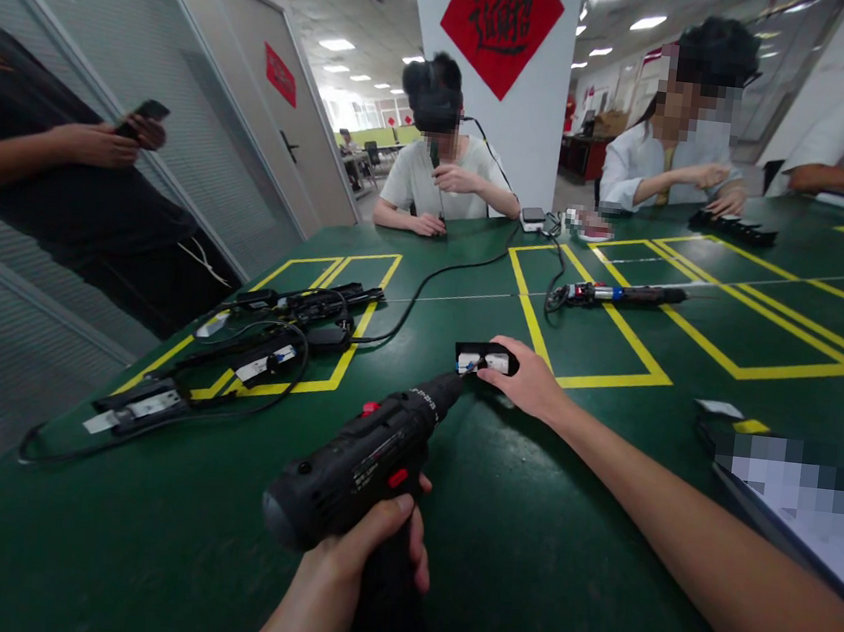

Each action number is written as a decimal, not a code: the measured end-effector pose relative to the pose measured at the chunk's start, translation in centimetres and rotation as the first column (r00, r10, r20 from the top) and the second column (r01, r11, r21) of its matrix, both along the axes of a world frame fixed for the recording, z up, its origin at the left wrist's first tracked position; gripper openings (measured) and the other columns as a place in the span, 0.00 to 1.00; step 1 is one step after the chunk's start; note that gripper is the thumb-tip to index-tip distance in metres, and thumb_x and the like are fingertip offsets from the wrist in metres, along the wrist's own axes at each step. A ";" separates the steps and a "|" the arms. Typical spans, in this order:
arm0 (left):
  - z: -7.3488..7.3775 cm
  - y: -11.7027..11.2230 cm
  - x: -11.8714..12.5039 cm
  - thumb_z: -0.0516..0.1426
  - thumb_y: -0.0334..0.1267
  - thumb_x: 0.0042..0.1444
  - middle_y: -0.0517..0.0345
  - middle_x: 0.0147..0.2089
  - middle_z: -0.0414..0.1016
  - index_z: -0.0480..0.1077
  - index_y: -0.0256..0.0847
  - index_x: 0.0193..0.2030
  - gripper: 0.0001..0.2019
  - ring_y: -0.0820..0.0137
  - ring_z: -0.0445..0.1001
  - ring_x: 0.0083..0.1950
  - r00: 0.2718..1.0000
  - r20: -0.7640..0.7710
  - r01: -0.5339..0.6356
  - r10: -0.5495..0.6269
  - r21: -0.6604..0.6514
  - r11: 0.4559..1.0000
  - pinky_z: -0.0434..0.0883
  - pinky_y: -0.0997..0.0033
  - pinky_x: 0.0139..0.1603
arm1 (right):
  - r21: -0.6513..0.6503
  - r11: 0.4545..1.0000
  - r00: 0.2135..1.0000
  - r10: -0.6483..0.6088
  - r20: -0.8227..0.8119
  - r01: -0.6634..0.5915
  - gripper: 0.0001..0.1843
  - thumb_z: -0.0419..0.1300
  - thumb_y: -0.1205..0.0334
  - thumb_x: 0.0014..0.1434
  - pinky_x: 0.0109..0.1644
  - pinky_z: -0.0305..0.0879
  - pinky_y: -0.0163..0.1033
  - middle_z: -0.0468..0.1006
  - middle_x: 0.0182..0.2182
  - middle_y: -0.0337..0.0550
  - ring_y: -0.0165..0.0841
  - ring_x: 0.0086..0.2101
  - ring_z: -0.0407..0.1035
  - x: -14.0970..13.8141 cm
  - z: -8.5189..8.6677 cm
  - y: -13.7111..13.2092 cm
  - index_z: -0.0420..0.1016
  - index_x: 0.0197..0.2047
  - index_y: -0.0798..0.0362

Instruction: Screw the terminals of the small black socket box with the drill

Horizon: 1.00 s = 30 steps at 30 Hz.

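Observation:
My left hand (359, 551) is wrapped round the grip of a black cordless drill (362, 461) with red buttons. The drill points forward and to the right. Its chuck end (451, 390) reaches the near left side of a small black casing (475, 350) with a white part inside. Whether the bit touches a screw there cannot be made out. The fingers of my right hand (521, 379) pinch that casing from the right, at the table surface.
Black cabled assemblies (276, 341) lie on the left of the green table (219, 526). Another tool-like assembly (620, 295) lies beyond my right hand. A dark-edged tray or folder (770, 514) sits at right. Two people (437, 172) (670, 171) work opposite; another person (70, 148) stands left with a phone.

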<state>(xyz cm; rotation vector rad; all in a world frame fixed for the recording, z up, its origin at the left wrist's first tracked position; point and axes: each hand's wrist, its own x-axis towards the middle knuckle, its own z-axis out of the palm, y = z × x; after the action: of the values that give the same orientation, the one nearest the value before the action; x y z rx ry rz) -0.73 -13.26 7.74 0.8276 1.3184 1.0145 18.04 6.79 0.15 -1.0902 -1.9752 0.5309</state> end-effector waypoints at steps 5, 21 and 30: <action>0.0 0.0 0.0 0.53 0.45 0.56 0.59 0.23 0.69 0.67 0.34 0.43 0.16 0.67 0.70 0.22 1.000 -0.002 0.019 -0.019 0.001 1.000 0.68 0.66 0.28 | 0.005 1.000 1.000 -0.003 -0.009 0.003 0.20 0.63 0.55 0.55 0.44 0.65 0.45 0.75 0.42 0.43 0.36 0.40 0.69 0.0 0.1 0.0 0.69 0.50 0.52; -0.2 0.0 -0.1 0.53 0.45 0.56 0.59 0.23 0.69 0.66 0.35 0.42 0.14 0.67 0.71 0.23 1.000 -0.002 0.026 -0.026 0.004 1.000 0.68 0.65 0.28 | 0.008 1.000 1.000 -0.005 0.000 0.005 0.21 0.62 0.54 0.55 0.45 0.65 0.46 0.75 0.43 0.44 0.36 0.40 0.70 0.0 -0.1 0.0 0.69 0.50 0.53; -0.4 0.1 -0.4 0.52 0.45 0.57 0.60 0.23 0.69 0.65 0.36 0.41 0.13 0.67 0.71 0.23 0.999 -0.002 0.053 -0.053 0.015 0.998 0.69 0.65 0.29 | 0.015 1.000 1.000 0.001 0.010 -0.002 0.20 0.62 0.54 0.56 0.44 0.65 0.46 0.74 0.43 0.43 0.36 0.40 0.69 0.0 -0.1 0.0 0.69 0.50 0.53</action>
<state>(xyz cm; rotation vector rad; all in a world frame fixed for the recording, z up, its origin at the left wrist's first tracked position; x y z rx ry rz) -1.12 -13.16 7.32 0.8711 1.2850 0.9833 18.07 6.83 0.03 -1.0842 -1.9858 0.5118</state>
